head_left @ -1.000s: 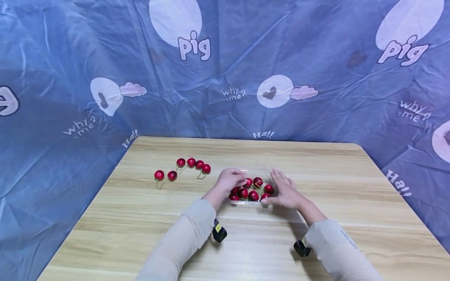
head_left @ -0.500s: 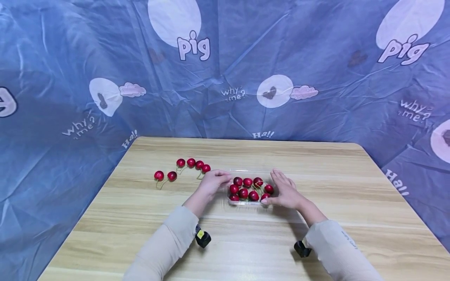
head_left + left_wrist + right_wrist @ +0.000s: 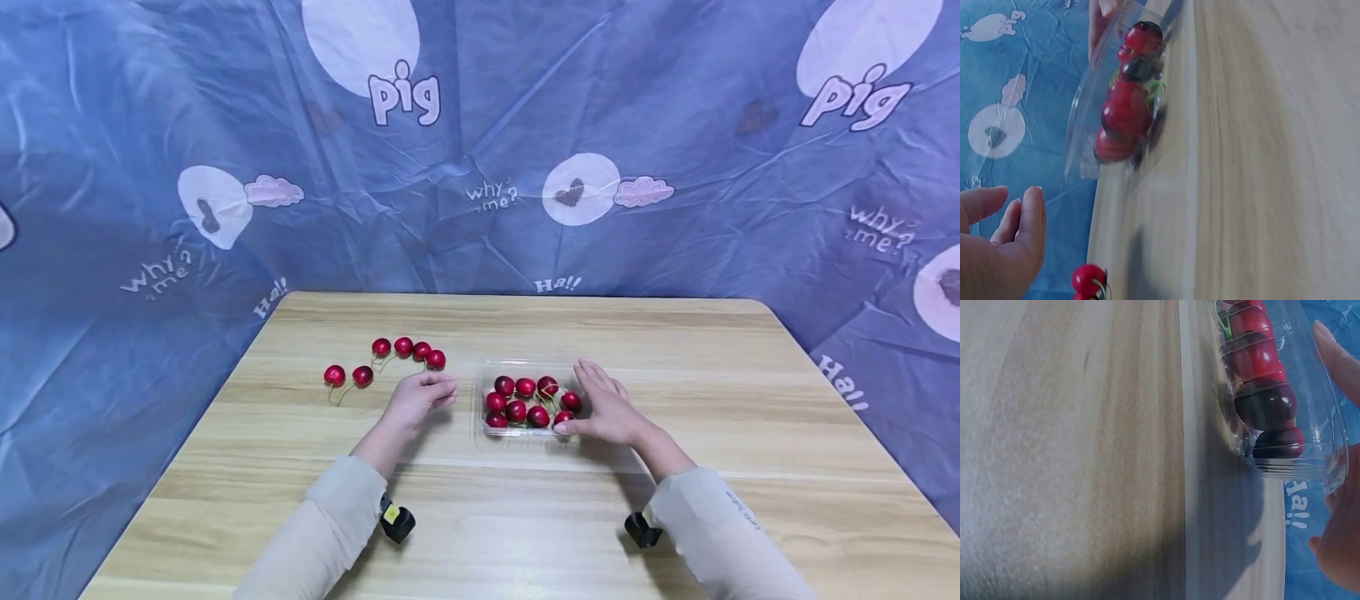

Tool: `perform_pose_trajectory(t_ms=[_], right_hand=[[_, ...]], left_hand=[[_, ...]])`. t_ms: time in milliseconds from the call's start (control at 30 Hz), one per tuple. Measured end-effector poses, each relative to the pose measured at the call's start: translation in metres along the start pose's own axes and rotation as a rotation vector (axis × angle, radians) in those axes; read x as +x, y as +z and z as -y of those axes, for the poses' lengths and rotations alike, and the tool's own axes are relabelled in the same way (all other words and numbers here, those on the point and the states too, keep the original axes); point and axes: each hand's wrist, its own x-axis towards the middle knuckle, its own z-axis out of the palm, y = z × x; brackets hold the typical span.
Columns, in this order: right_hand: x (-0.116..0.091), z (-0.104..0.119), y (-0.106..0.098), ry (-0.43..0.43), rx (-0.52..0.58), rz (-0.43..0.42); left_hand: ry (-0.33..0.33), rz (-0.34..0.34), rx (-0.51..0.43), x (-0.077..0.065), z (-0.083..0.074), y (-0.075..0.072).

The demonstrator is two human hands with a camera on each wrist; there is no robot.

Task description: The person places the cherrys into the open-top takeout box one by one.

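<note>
A clear plastic box [image 3: 480, 400] with several red cherries [image 3: 515, 412] in it lies on the wooden table. My right hand [image 3: 611, 408] grips its right end, thumb at the front rim and fingers stretched toward the back corner. In the right wrist view, cherries [image 3: 1266, 403] show through the ribbed box wall. My left hand [image 3: 420, 398] hovers left of the box, just in front of loose cherries [image 3: 436, 360]. The left wrist view shows a gap between that hand's thumb [image 3: 985, 203] and its loosely bent fingers [image 3: 1032, 222], with nothing held.
Several stemmed cherries [image 3: 403, 347] form a row at the table's back left, with two more [image 3: 363, 377] nearer the left edge. A blue printed cloth [image 3: 480, 150] hangs behind the wooden table [image 3: 525, 517]. Black wrist cameras [image 3: 397, 523] hang under both sleeves.
My left hand has left the cherries in the box and moved left toward the loose ones, its fingers no longer over the box. The right hand keeps its place at the box's right end.
</note>
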Motion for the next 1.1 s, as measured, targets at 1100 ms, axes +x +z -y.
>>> perform_pose_trajectory(t_ms=[1100], right_hand=[[0.0, 0.0, 0.002, -0.001, -0.002, -0.008]], left_hand=[[-0.067, -0.14, -0.062, -0.02, 0.018, -0.082]])
